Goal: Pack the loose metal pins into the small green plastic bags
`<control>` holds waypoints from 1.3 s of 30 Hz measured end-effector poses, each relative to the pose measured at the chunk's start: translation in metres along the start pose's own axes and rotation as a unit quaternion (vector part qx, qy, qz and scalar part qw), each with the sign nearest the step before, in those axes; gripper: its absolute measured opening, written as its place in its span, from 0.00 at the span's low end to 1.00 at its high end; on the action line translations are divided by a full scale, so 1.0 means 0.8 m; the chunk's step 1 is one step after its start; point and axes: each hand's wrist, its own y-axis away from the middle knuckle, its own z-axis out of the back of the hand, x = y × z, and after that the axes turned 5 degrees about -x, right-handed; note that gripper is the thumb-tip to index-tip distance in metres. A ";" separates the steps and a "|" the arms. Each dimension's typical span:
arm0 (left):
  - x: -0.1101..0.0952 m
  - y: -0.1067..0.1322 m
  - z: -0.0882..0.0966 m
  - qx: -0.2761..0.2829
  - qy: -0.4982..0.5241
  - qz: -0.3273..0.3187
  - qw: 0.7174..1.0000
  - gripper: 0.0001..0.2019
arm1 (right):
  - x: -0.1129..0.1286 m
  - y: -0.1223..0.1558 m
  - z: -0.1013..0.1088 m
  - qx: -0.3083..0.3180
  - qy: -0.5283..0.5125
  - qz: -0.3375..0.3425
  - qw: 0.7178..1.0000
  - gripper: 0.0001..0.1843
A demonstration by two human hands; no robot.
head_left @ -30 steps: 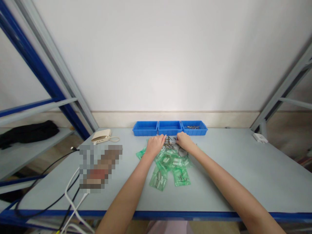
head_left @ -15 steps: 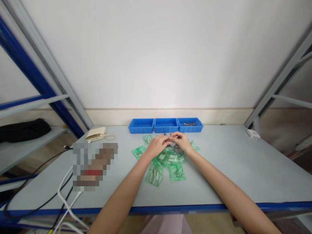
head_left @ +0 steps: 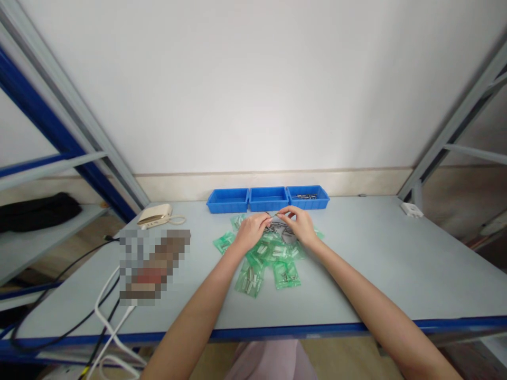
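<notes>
**Q:** What lies in front of you?

**A:** A grey workbench [head_left: 368, 253], with green plastic bags [head_left: 249, 279] spread below three blue trays [head_left: 268, 199].

**Q:** And your hands?

**A:** You reach forward, left hand [head_left: 249, 232] and right hand [head_left: 299, 224] half-closed, fingertips meeting above loose metal pins [head_left: 279, 231]. Whether they grip anything is too small to tell.

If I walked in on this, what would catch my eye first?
Probably the left hand and right hand, their fingertips meeting over a spread of green plastic bags in the middle of the pale workbench. Just beyond them, three bright blue trays stand in a row by the wall, and small metal parts lie in the rightmost one.
</notes>
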 end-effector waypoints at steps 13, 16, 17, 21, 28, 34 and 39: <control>0.001 0.002 -0.003 -0.002 -0.030 0.009 1.000 0.12 | 0.011 0.002 0.011 0.039 0.189 0.052 0.980 0.11; 0.000 0.002 -0.003 -0.006 -0.040 0.006 0.999 0.13 | 0.012 0.002 0.012 0.070 0.163 0.049 0.983 0.11; 0.000 0.002 -0.003 -0.006 -0.042 0.006 0.999 0.14 | 0.013 0.001 0.014 0.078 0.157 0.053 0.983 0.11; -0.002 0.002 -0.002 0.000 -0.056 0.006 0.998 0.15 | 0.015 0.000 0.019 0.092 0.166 0.079 0.979 0.10; -0.005 0.002 -0.001 0.003 -0.064 -0.004 0.998 0.12 | 0.013 -0.002 0.022 0.117 0.204 0.081 0.969 0.18; -0.006 0.003 0.001 0.002 -0.065 -0.018 0.998 0.15 | 0.007 -0.006 0.026 0.117 0.151 0.099 0.977 0.12; -0.004 0.004 -0.001 -0.010 -0.076 -0.031 0.997 0.13 | 0.010 -0.008 0.030 0.128 0.170 0.114 0.971 0.17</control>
